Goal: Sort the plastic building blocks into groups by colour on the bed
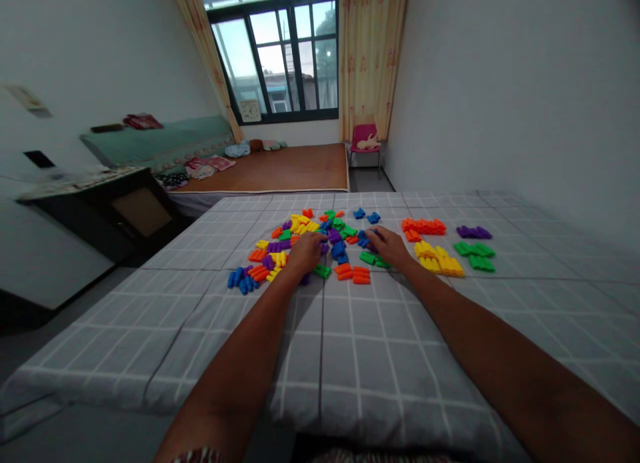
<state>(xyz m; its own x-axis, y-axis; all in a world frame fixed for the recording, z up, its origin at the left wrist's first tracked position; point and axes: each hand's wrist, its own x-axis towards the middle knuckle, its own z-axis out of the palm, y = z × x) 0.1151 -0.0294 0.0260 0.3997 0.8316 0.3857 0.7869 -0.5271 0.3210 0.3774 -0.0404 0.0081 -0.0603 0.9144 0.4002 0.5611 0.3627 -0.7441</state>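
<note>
My left hand (306,251) is over the mixed heap of small plastic building blocks, its fingers bent down beside purple blocks (334,236). Whatever its fingertips hold is hidden. My right hand (387,244) is at the heap's right side, thumb and fingers closed around a blue block (363,239). Just below that hand lie green blocks (374,259). Between the hands are more blue blocks (339,252), with orange blocks (353,273) in front. Yellow blocks (303,223) sit at the back of the heap, and blue ones (243,280) at its left front.
Sorted groups lie on the right: orange blocks (423,227), yellow blocks (439,259), purple blocks (474,232) and green blocks (476,255). A grey checked cloth (200,356) covers the table. Beyond stand a low bed (295,169) and a pink chair (365,136); a dark cabinet (135,213) is left.
</note>
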